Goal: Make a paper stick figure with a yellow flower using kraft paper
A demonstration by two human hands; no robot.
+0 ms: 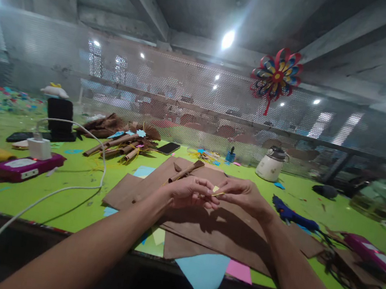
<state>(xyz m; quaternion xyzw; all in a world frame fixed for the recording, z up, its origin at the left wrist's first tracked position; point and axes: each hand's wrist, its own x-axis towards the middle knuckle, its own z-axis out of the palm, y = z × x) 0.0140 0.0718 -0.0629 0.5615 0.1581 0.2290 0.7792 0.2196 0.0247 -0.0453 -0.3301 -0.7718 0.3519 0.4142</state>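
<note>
Pinching side: with the thumb and forefinger of my right hand (pixel 245 194) I held a small yellow piece (pixel 215 189), its thin edge showing at the tips.
Meeting side: my left hand (pixel 190 192) reached the piece from across, fingers partly curled; whether they gripped or only touched it, I could not tell.
Yellow piece: it was between my two sets of fingertips, raised above the brown paper sheets (pixel 217 230).
Beneath my fingers: the sheets lay flat, shaded by my hands.
Just beyond my left fingers: a brown paper roll (pixel 185 171) rested on the sheets.
Nearer me than my fingers: a light blue sheet (pixel 202 273) pointed past the edge of the green table (pixel 77 212), with a pink sheet (pixel 239 271) beside it.
Right of my fingers: a blue glue gun (pixel 293 215) lay past my right wrist.
Well left of my fingers: a white charger (pixel 38 149) stood on a purple power strip (pixel 29 168).
Farther beyond my fingers: a bundle of brown rolls (pixel 125 147), a dark phone (pixel 168 148), a small blue bottle (pixel 230 156) and a white jug (pixel 268 167) ran from left to right.
</note>
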